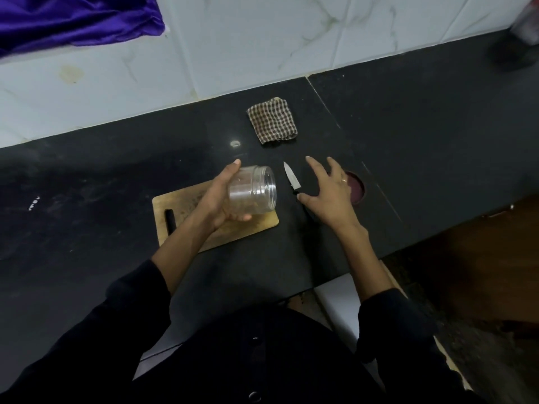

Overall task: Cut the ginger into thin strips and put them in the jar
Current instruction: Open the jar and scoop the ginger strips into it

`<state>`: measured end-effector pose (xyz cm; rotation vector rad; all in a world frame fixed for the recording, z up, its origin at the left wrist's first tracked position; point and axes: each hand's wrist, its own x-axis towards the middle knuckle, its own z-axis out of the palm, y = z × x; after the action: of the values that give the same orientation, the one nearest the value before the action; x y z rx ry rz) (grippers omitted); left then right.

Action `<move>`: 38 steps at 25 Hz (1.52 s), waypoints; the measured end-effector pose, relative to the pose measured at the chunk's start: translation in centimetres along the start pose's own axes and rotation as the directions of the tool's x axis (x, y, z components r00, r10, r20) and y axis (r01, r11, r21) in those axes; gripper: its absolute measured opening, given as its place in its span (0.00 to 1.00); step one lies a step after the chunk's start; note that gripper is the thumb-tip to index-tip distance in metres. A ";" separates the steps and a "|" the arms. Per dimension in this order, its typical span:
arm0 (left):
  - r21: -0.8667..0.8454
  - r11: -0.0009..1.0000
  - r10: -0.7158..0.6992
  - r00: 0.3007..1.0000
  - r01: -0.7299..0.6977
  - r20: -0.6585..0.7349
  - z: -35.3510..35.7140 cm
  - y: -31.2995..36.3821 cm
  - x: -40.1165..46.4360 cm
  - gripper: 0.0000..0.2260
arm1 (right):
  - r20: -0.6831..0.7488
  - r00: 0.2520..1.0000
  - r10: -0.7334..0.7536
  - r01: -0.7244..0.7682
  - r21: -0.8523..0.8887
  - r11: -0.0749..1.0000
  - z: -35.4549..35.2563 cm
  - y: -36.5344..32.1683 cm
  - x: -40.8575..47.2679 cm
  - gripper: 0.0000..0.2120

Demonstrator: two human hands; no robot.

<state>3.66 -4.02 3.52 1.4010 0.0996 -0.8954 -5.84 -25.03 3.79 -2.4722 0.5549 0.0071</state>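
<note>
My left hand [217, 199] grips a clear plastic jar [254, 190], tilted on its side above the wooden cutting board [259, 224], its open mouth facing right. Small yellowish bits show inside the jar; no whole ginger is visible. A small knife [291, 177] with a dark handle lies on the black counter just right of the board, blade pointing away from me. My right hand [329, 193] hovers over the knife's handle with fingers spread, holding nothing. A dark red round lid [357, 186] lies under and right of that hand.
A folded checked cloth [272, 120] lies on the black counter [116, 176] behind the board. Purple fabric [73, 18] hangs at the top left against the white tiled wall. A dark blurred object [522, 39] stands at the far right. The counter's edge drops off at the lower right.
</note>
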 end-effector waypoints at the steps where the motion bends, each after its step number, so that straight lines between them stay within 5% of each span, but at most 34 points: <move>1: -0.007 1.000 0.004 1.000 -0.004 -0.013 -0.7 -0.2 -0.5 0.26 | 0.015 0.999 -0.035 0.033 0.116 0.993 0.6 -1.3 -0.4 0.37; 4: -0.064 0.997 0.040 0.999 -0.042 -0.023 -3.0 -0.6 -2.8 0.26 | 0.195 0.976 -0.101 -0.006 0.484 0.875 3.0 -6.5 -2.3 0.38; 11: -0.046 0.989 0.141 0.989 -0.143 -0.049 -9.1 -2.8 -7.0 0.29 | 0.237 0.950 -0.203 0.055 0.513 0.857 9.2 -13.5 -4.5 0.49; 14: 0.184 0.935 0.336 0.924 -0.303 -0.185 -12.7 -3.6 -8.6 0.21 | 0.211 0.957 -0.197 0.088 0.436 0.896 10.4 -14.9 -4.7 0.47; 16: 0.383 0.862 0.383 0.921 -0.331 -0.065 -14.8 -3.5 -9.4 0.30 | 0.189 0.964 -0.189 0.106 0.383 0.918 10.6 -15.6 -4.6 0.48; 19: 0.729 0.604 0.383 0.919 -0.322 0.089 -15.6 -3.7 -9.1 0.48 | 0.197 0.960 -0.197 0.138 0.280 0.950 11.3 -16.8 -4.5 0.48; 21: 0.770 0.528 0.441 0.891 -0.357 0.110 -14.8 -4.3 -8.4 0.54 | 0.214 0.953 -0.216 0.171 0.210 0.963 11.9 -17.6 -4.7 0.48; 25: 0.678 0.600 0.578 0.816 -0.425 0.000 -14.4 -5.2 -7.1 0.43 | 0.311 0.895 -0.319 0.250 0.242 0.937 11.7 -17.5 -3.9 0.48; 28: 0.631 0.625 0.628 0.776 -0.461 -0.055 -14.9 -5.8 -6.2 0.40 | 0.209 0.956 -0.207 0.147 0.268 0.952 9.6 -14.0 -2.5 0.35; 31: 0.610 0.661 0.611 0.785 -0.438 -0.098 -15.0 -6.0 -5.9 0.41 | 0.109 0.993 -0.043 0.030 0.113 0.993 8.1 -9.6 -1.5 0.27; 38: 0.619 0.677 0.574 0.812 -0.398 -0.107 -14.6 -5.9 -5.3 0.42 | 0.204 0.978 0.047 -0.031 -0.082 0.996 9.7 -7.0 0.6 0.27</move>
<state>2.90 11.78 -1.53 1.9964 -0.3509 -0.2388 -1.43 -14.74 -0.33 -2.4972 0.5222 0.3025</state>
